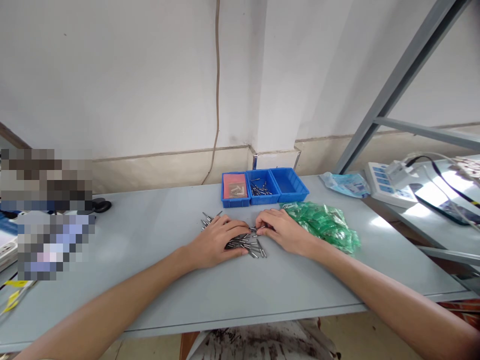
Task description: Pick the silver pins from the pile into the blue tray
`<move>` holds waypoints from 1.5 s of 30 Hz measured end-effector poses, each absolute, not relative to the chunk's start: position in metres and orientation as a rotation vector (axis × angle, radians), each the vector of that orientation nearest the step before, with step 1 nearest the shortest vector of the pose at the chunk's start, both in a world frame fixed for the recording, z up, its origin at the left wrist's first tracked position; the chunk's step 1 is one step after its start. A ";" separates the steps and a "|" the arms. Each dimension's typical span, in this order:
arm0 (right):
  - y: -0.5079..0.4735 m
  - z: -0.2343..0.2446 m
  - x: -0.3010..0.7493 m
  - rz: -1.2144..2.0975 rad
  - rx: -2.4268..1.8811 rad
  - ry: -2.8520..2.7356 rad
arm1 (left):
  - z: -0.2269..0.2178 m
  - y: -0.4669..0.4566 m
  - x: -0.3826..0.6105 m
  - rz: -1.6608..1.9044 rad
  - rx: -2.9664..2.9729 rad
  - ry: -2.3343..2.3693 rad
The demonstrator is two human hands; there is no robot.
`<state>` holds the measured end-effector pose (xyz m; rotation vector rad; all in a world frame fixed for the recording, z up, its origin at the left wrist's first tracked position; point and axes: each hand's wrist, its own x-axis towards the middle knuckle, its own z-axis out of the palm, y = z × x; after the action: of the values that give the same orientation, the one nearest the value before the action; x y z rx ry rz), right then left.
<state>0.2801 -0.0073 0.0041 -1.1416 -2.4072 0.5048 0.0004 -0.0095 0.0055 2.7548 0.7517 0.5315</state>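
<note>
A loose pile of small metal pins (240, 243) lies on the grey table, some thin and dark, some with a thicker silvery end. Over the pile's left part rests my left hand (215, 242), palm down, with thumb and fingers apart around the pins. My right hand (283, 230) is at the pile's right edge, its thumb and forefinger closed on a metal pin (259, 228). Just behind that hand, a crumpled green plastic bag (326, 225) lies on the table; its contents are hard to make out.
Three joined blue bins stand at the back: the left bin (235, 203) holds a pink sheet and a small clear bag, the middle bin (264, 200) more metal pins. The right bin (288, 184) shows its bare floor. A blue-white packet (347, 185) and power strip (388, 185) sit right.
</note>
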 end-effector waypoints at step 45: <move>-0.007 0.014 0.283 0.560 -1.225 -1.942 | 0.002 -0.009 0.001 0.528 2.749 0.759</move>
<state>0.2825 -0.0069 0.0135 -1.2248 -1.9416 0.5603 0.0006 -0.0089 0.0021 2.7485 0.7588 0.5276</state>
